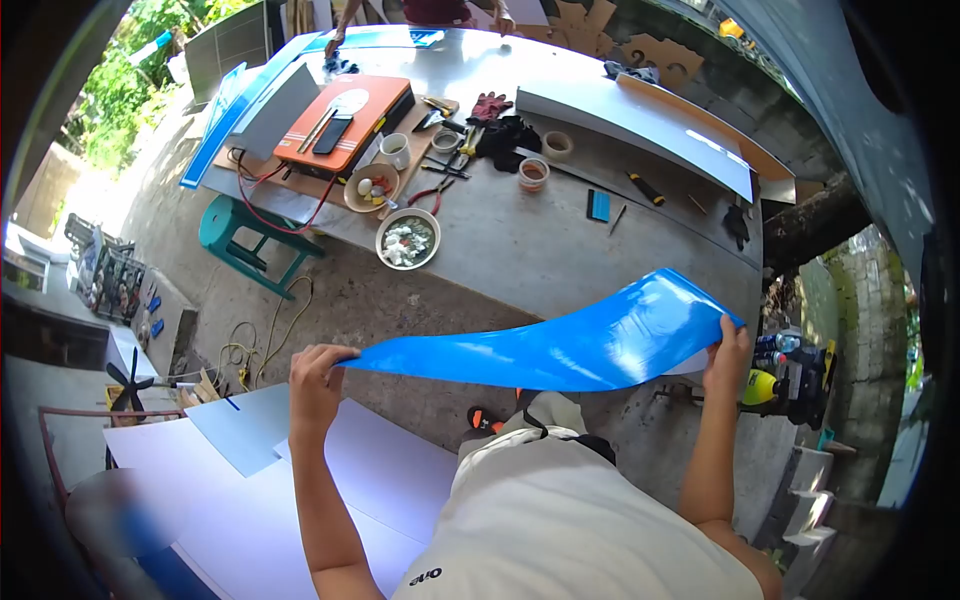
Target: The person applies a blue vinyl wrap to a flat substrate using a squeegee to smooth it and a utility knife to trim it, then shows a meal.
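A long strip of glossy blue sheet, like vinyl film (570,345), stretches across in front of my body. My left hand (318,378) pinches its narrow end at the left. At the right, my right hand (728,355) grips the wider end, which curls up and catches the light. Between the hands the strip sags and twists a little, near the front edge of the metal-topped table (500,260). On that table, a blue squeegee (598,206) lies beside a thin pen-like tool (618,219), beyond the strip.
An orange-topped box (345,110) with a phone, bowls of food (408,240), pliers (430,196), tape rolls (557,146) and a yellow-black cutter (646,189) occupy the table. A green stool (255,240) stands left. White panels (380,470) lie lower left. Another person (437,12) works at the far edge.
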